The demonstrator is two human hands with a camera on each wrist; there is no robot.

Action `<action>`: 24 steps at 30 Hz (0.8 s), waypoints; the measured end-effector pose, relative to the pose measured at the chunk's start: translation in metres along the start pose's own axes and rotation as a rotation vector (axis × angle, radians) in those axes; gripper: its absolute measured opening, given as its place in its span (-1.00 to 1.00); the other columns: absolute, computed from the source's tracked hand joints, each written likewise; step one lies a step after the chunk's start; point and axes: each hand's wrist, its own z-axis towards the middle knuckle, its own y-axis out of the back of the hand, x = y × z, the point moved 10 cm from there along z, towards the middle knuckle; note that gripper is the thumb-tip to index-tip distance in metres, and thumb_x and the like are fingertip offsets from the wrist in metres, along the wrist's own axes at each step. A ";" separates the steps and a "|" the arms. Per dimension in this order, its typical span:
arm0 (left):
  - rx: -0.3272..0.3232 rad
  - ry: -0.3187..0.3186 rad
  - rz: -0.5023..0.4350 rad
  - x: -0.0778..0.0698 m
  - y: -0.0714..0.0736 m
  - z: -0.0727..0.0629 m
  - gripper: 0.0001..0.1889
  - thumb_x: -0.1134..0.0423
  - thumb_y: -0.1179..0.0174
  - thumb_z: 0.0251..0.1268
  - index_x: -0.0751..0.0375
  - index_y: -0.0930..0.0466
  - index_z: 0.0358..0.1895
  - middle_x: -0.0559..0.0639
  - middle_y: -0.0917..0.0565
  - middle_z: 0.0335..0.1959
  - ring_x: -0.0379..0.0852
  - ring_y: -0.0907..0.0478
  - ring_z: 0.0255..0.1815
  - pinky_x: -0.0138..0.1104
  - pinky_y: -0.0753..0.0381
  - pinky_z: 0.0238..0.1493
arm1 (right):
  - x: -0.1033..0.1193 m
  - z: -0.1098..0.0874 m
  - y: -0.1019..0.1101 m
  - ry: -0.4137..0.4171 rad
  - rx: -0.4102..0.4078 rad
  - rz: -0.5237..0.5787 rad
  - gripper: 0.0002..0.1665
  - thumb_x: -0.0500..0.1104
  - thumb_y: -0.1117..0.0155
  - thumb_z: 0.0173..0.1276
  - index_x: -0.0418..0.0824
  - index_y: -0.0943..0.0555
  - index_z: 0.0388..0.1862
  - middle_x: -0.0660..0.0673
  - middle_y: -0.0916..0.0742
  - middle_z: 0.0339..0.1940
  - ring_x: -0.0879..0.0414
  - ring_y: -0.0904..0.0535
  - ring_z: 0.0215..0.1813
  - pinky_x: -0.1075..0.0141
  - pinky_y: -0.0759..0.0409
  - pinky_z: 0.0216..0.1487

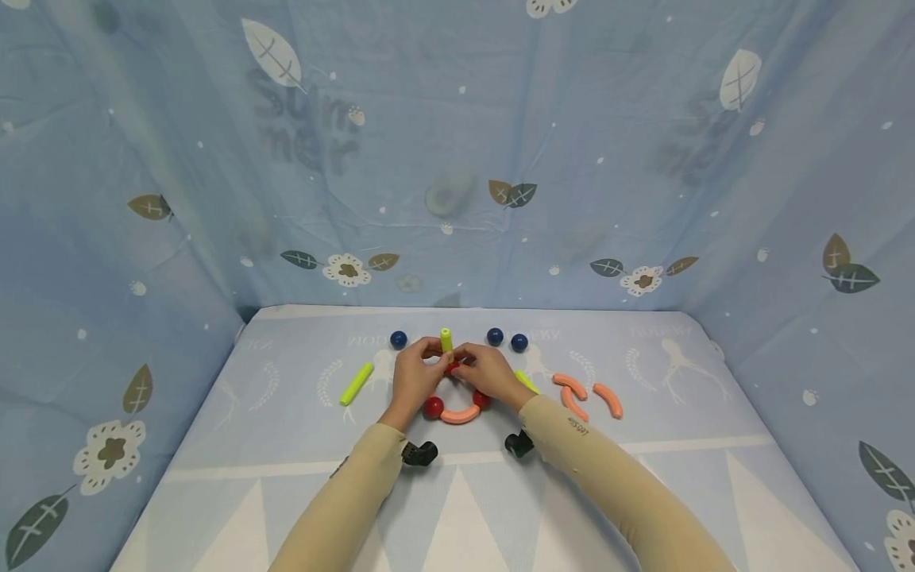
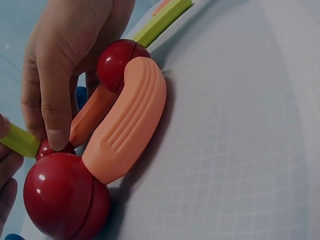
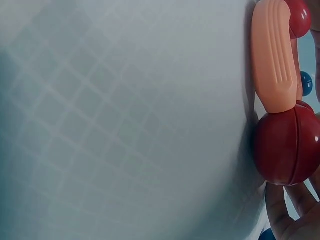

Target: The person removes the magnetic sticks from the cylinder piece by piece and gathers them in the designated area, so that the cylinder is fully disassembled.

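Note:
On the table, red balls (image 1: 433,407) and curved orange pieces (image 1: 460,415) form a ring. At its far side, a lime-green stick (image 1: 446,339) stands up from a small-looking red ball (image 2: 52,147). My left hand (image 1: 417,377) pinches this stick near its base, a fingertip against it in the left wrist view. From the other side, my right hand (image 1: 492,372) holds that far red ball, with the thumb pressed on it. Nearest the right wrist is another red ball (image 3: 286,146), joined to the orange piece. The hands partly hide the ring's far side.
Blue balls (image 1: 495,337) lie behind the hands, one more (image 1: 399,340) to their left. A lime-green stick (image 1: 357,384) lies at left and another (image 1: 526,381) beside the right wrist. Several loose curved orange pieces (image 1: 608,400) are at right. A patterned curtain (image 1: 443,159) surrounds the table.

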 end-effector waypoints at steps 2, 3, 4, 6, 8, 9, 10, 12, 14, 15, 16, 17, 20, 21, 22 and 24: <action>-0.007 0.001 -0.009 0.001 0.000 0.000 -0.79 0.27 -0.41 0.28 0.18 -0.72 -0.05 0.03 -0.78 -0.17 -0.03 -0.72 -0.04 -0.08 -0.70 0.00 | 0.000 0.000 0.000 -0.003 0.001 -0.003 -0.63 -0.13 -0.38 0.42 -0.09 -0.67 0.18 -0.04 -0.76 0.02 0.04 -0.65 0.06 0.13 -0.63 0.12; -0.013 -0.001 -0.013 0.001 0.000 0.000 -0.79 0.27 -0.41 0.28 0.19 -0.72 -0.05 0.03 -0.78 -0.17 -0.03 -0.72 -0.04 -0.09 -0.71 -0.01 | 0.000 0.000 0.000 -0.004 0.001 -0.003 -0.63 -0.13 -0.38 0.42 -0.10 -0.67 0.18 -0.05 -0.76 0.02 0.04 -0.65 0.06 0.12 -0.63 0.12; -0.019 -0.001 -0.014 0.001 0.000 0.000 -0.79 0.27 -0.41 0.28 0.19 -0.72 -0.05 0.03 -0.78 -0.17 -0.03 -0.73 -0.05 -0.10 -0.71 -0.02 | 0.000 0.000 0.000 -0.003 0.001 -0.007 -0.63 -0.13 -0.37 0.42 -0.10 -0.67 0.19 -0.05 -0.76 0.02 0.04 -0.65 0.06 0.13 -0.63 0.12; -0.036 -0.001 -0.013 0.001 0.001 0.000 -0.79 0.27 -0.42 0.28 0.20 -0.72 -0.05 0.03 -0.78 -0.17 -0.04 -0.73 -0.06 -0.14 -0.73 -0.07 | 0.000 0.000 0.000 -0.001 0.000 -0.014 -0.63 -0.13 -0.37 0.43 -0.10 -0.67 0.19 -0.05 -0.76 0.02 0.05 -0.65 0.06 0.13 -0.63 0.11; -0.056 0.001 -0.019 0.002 0.003 -0.001 -0.79 0.28 -0.41 0.28 0.21 -0.72 -0.06 0.04 -0.78 -0.18 -0.04 -0.73 -0.08 -0.20 -0.74 -0.17 | 0.001 0.000 0.000 0.001 -0.002 -0.019 -0.63 -0.13 -0.37 0.43 -0.09 -0.67 0.19 -0.04 -0.76 0.02 0.05 -0.65 0.06 0.13 -0.63 0.11; -0.065 0.004 -0.023 0.002 0.003 -0.001 -0.79 0.27 -0.41 0.28 0.22 -0.72 -0.06 0.04 -0.78 -0.18 -0.04 -0.73 -0.08 -0.23 -0.74 -0.22 | 0.001 0.000 0.000 0.003 -0.003 -0.019 -0.63 -0.13 -0.37 0.43 -0.08 -0.67 0.19 -0.04 -0.76 0.02 0.05 -0.66 0.06 0.14 -0.63 0.11; -0.073 0.008 -0.028 0.003 0.004 -0.002 -0.79 0.27 -0.41 0.28 0.22 -0.72 -0.05 0.04 -0.77 -0.18 -0.04 -0.73 -0.09 -0.27 -0.74 -0.26 | 0.001 0.000 0.000 0.003 -0.004 -0.021 -0.64 -0.12 -0.37 0.42 -0.08 -0.67 0.18 -0.03 -0.76 0.02 0.06 -0.66 0.06 0.14 -0.63 0.10; -0.086 0.016 -0.037 0.004 0.004 -0.002 -0.78 0.26 -0.40 0.29 0.23 -0.72 -0.05 0.04 -0.77 -0.18 -0.04 -0.74 -0.09 -0.32 -0.73 -0.32 | 0.001 0.001 0.000 0.012 -0.008 -0.019 -0.64 -0.13 -0.38 0.42 -0.08 -0.68 0.17 -0.04 -0.77 0.02 0.05 -0.66 0.05 0.14 -0.63 0.09; -0.099 0.018 -0.040 0.005 0.005 -0.003 -0.78 0.25 -0.41 0.29 0.23 -0.72 -0.05 0.04 -0.77 -0.18 -0.04 -0.74 -0.10 -0.34 -0.72 -0.34 | 0.001 0.001 0.000 0.016 -0.009 -0.021 -0.65 -0.13 -0.39 0.42 -0.08 -0.68 0.16 -0.03 -0.77 0.01 0.05 -0.67 0.05 0.14 -0.63 0.09; -0.104 0.019 -0.039 0.006 0.005 -0.003 -0.77 0.25 -0.41 0.29 0.23 -0.72 -0.05 0.04 -0.77 -0.19 -0.04 -0.74 -0.10 -0.33 -0.73 -0.34 | 0.001 0.001 0.000 0.017 -0.008 -0.020 -0.65 -0.12 -0.39 0.42 -0.08 -0.68 0.15 -0.03 -0.77 0.01 0.06 -0.67 0.04 0.15 -0.64 0.08; -0.112 0.019 -0.036 0.006 0.005 -0.003 -0.77 0.24 -0.41 0.29 0.24 -0.72 -0.05 0.05 -0.77 -0.19 -0.04 -0.74 -0.11 -0.33 -0.73 -0.33 | 0.001 0.001 0.000 0.019 -0.007 -0.019 -0.66 -0.12 -0.39 0.42 -0.09 -0.68 0.15 -0.03 -0.77 0.02 0.06 -0.67 0.04 0.15 -0.64 0.08; -0.117 0.022 -0.036 0.006 0.005 -0.003 -0.77 0.24 -0.41 0.29 0.24 -0.72 -0.05 0.05 -0.77 -0.19 -0.04 -0.74 -0.11 -0.32 -0.73 -0.33 | 0.001 0.002 0.000 0.019 -0.006 -0.020 -0.66 -0.12 -0.39 0.42 -0.09 -0.68 0.15 -0.03 -0.77 0.02 0.06 -0.67 0.04 0.15 -0.64 0.09; -0.131 0.030 -0.038 0.006 0.006 -0.003 -0.76 0.23 -0.41 0.29 0.25 -0.71 -0.05 0.05 -0.77 -0.20 -0.03 -0.74 -0.11 -0.32 -0.72 -0.36 | 0.000 0.002 -0.001 0.012 0.001 -0.016 -0.65 -0.12 -0.39 0.42 -0.08 -0.67 0.16 -0.03 -0.76 0.03 0.07 -0.66 0.05 0.16 -0.64 0.09; -0.134 0.034 -0.038 0.007 0.006 -0.003 -0.76 0.23 -0.41 0.29 0.25 -0.71 -0.04 0.05 -0.77 -0.19 -0.03 -0.74 -0.11 -0.33 -0.72 -0.37 | 0.000 0.002 -0.001 0.009 0.002 -0.016 -0.65 -0.11 -0.38 0.43 -0.08 -0.67 0.17 -0.03 -0.76 0.03 0.07 -0.66 0.05 0.16 -0.64 0.09; -0.136 0.039 -0.041 0.007 0.006 -0.003 -0.75 0.23 -0.41 0.29 0.25 -0.71 -0.04 0.06 -0.77 -0.20 -0.02 -0.74 -0.11 -0.33 -0.72 -0.38 | 0.000 0.002 -0.001 0.007 0.003 -0.016 -0.65 -0.11 -0.38 0.43 -0.08 -0.67 0.17 -0.03 -0.76 0.03 0.07 -0.66 0.05 0.16 -0.64 0.10; -0.142 0.046 -0.037 0.008 0.006 -0.004 -0.75 0.23 -0.41 0.29 0.25 -0.71 -0.04 0.05 -0.78 -0.20 -0.02 -0.74 -0.10 -0.33 -0.72 -0.37 | 0.000 0.002 -0.001 0.003 0.003 -0.014 -0.64 -0.11 -0.38 0.43 -0.08 -0.67 0.17 -0.03 -0.76 0.03 0.07 -0.66 0.05 0.16 -0.64 0.09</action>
